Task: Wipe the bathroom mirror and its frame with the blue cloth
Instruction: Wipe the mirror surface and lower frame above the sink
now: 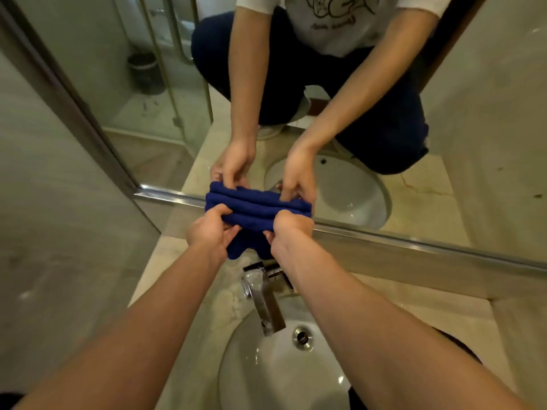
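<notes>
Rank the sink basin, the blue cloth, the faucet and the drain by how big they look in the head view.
1. Sink basin, largest, though cut off by the arms.
2. Blue cloth, bunched between both hands.
3. Faucet, looking close to the cloth in size, so that order is unsure.
4. Drain, clearly smallest.

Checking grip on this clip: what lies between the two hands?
In the head view, the folded blue cloth spans between the left hand and right hand, against the mirror's lower frame.

Dim warm light, soft blur, wide-angle bending at edges
</notes>
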Demonstrator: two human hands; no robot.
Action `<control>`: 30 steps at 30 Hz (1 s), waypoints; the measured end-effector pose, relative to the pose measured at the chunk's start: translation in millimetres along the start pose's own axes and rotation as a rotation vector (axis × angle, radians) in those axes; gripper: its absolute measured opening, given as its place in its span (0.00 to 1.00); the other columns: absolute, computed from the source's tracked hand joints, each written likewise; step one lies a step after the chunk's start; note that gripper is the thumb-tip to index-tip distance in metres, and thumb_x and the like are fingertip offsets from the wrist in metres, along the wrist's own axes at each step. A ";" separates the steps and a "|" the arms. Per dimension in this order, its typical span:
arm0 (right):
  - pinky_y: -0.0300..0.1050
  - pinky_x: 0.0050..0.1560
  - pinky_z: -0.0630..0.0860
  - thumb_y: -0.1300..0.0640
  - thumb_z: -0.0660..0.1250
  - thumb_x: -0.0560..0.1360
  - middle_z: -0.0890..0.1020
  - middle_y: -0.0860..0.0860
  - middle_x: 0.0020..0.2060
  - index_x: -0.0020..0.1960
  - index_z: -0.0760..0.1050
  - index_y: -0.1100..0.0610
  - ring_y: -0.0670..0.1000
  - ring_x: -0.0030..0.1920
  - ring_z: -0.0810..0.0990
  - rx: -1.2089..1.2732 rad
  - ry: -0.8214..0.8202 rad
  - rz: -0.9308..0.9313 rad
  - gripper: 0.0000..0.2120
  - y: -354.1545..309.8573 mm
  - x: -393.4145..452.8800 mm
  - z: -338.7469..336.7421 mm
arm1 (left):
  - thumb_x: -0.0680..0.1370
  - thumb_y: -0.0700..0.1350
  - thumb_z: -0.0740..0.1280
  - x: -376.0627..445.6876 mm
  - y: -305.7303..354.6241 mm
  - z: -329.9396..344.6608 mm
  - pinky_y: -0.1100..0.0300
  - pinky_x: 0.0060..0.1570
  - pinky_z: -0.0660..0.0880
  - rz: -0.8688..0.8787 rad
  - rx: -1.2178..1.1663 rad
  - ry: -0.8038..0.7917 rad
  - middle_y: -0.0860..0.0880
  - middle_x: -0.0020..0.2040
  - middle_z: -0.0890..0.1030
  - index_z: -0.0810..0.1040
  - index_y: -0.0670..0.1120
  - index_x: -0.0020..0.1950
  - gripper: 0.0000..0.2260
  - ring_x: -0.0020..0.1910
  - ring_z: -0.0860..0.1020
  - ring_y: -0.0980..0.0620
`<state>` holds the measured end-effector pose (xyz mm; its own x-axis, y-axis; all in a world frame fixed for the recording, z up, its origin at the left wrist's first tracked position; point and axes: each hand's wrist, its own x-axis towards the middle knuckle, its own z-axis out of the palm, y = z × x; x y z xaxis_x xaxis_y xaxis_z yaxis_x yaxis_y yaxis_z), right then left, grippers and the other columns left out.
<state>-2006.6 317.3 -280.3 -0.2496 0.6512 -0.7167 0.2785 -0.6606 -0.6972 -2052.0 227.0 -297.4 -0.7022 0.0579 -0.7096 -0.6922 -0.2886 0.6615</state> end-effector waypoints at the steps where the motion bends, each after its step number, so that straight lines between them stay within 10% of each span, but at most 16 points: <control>1: 0.59 0.53 0.79 0.65 0.64 0.76 0.79 0.59 0.53 0.64 0.70 0.59 0.61 0.48 0.80 -0.002 -0.019 0.015 0.17 3.1 -5.4 10.2 | 0.77 0.38 0.66 2.8 7.9 -8.3 0.67 0.26 0.77 0.011 0.006 0.014 0.46 0.39 0.78 0.76 0.41 0.52 0.05 0.36 0.79 0.52; 7: 0.49 0.39 0.80 0.64 0.63 0.77 0.75 0.54 0.38 0.66 0.69 0.56 0.52 0.30 0.75 -0.033 -0.192 0.093 0.18 16.2 -36.8 54.2 | 0.75 0.40 0.66 2.7 53.6 -58.4 0.69 0.19 0.66 0.093 0.144 0.132 0.49 0.31 0.75 0.73 0.46 0.41 0.04 0.23 0.72 0.56; 13: 0.33 0.18 0.67 0.63 0.65 0.74 0.78 0.57 0.36 0.58 0.71 0.60 0.49 0.19 0.76 -0.154 -0.390 0.080 0.13 18.5 -53.3 50.1 | 0.67 0.45 0.70 -29.6 68.5 -76.9 0.50 0.44 0.80 0.295 0.167 0.322 0.44 0.44 0.84 0.79 0.48 0.39 0.03 0.45 0.82 0.43; 16: 0.35 0.21 0.68 0.62 0.68 0.71 0.79 0.56 0.39 0.55 0.74 0.60 0.50 0.26 0.75 -0.196 -0.432 0.047 0.13 20.0 -66.4 30.8 | 0.63 0.54 0.70 -54.6 70.3 -80.4 0.44 0.57 0.77 0.425 0.326 0.468 0.48 0.54 0.83 0.78 0.47 0.35 0.10 0.58 0.77 0.43; 21: 0.46 0.38 0.69 0.57 0.70 0.68 0.78 0.53 0.36 0.39 0.70 0.56 0.52 0.37 0.74 -0.308 -0.392 -0.235 0.09 5.5 -81.3 -15.0 | 0.69 0.45 0.70 -79.3 65.5 -71.9 0.55 0.34 0.67 0.396 0.336 0.308 0.46 0.32 0.74 0.74 0.43 0.37 0.07 0.34 0.71 0.46; 30: 0.49 0.44 0.74 0.49 0.71 0.73 0.79 0.54 0.42 0.47 0.69 0.58 0.53 0.42 0.77 -0.265 -0.529 -0.266 0.15 -31.8 -87.0 -29.3 | 0.74 0.51 0.73 -93.7 74.3 -59.4 0.56 0.39 0.67 0.482 0.404 0.121 0.48 0.35 0.74 0.71 0.46 0.34 0.15 0.38 0.73 0.51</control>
<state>-1966.6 292.6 -195.3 -0.7459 0.4629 -0.4790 0.3472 -0.3435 -0.8726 -2027.7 143.3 -196.1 -0.9431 -0.1033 -0.3161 -0.3279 0.1294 0.9358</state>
